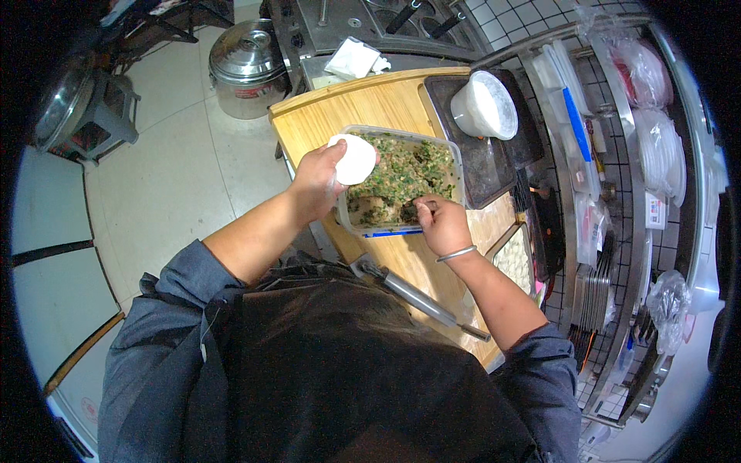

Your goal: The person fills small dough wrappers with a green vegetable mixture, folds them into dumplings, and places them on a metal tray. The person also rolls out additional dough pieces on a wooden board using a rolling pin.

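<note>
A round white dough wrapper (pixel 354 163) lies across the fingers of my left hand (pixel 314 178), with the thumb pressed on its edge. It is held over the left side of a clear plastic container (pixel 461 168). Minced filling with chopped greens (pixel 399 165) covers much of the container's inside, thinner at the near side. My right hand (pixel 447 227) reaches over the near right corner, its fingers curled around a small dark utensil (pixel 410 209) that dips into the filling. Most of that utensil is hidden. Near my apron lies a metal rolling pin (pixel 419 298) on the wooden board (pixel 347 107).
A tub of white powder (pixel 486 107) stands on a dark baking tray (pixel 492 168) at the back right. Beside my right forearm is a tray of pale dough pieces (pixel 514 260). Wire shelving (pixel 608 116) lines the right; a lidded steel pot (pixel 249 69) stands on the floor.
</note>
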A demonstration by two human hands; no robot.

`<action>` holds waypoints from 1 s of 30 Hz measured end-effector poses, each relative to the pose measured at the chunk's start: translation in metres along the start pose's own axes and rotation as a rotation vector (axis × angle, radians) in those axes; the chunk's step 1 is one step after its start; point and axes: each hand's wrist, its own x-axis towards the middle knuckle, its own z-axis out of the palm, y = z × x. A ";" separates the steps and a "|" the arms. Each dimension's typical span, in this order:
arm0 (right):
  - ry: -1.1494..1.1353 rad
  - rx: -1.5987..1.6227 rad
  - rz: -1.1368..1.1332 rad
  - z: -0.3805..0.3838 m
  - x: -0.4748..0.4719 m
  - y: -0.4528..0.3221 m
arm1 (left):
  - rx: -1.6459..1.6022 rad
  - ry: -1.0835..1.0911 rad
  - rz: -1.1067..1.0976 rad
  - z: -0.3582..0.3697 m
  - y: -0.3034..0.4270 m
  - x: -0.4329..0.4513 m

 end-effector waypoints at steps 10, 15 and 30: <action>0.001 0.427 0.345 0.001 -0.013 0.021 | -0.017 0.261 -0.066 0.003 -0.001 0.003; 0.019 -0.004 -0.220 -0.009 -0.015 0.014 | 0.026 0.212 -0.073 0.005 0.004 0.001; 0.013 1.536 0.554 0.007 -0.025 0.034 | -0.231 0.081 -0.082 0.016 0.011 0.006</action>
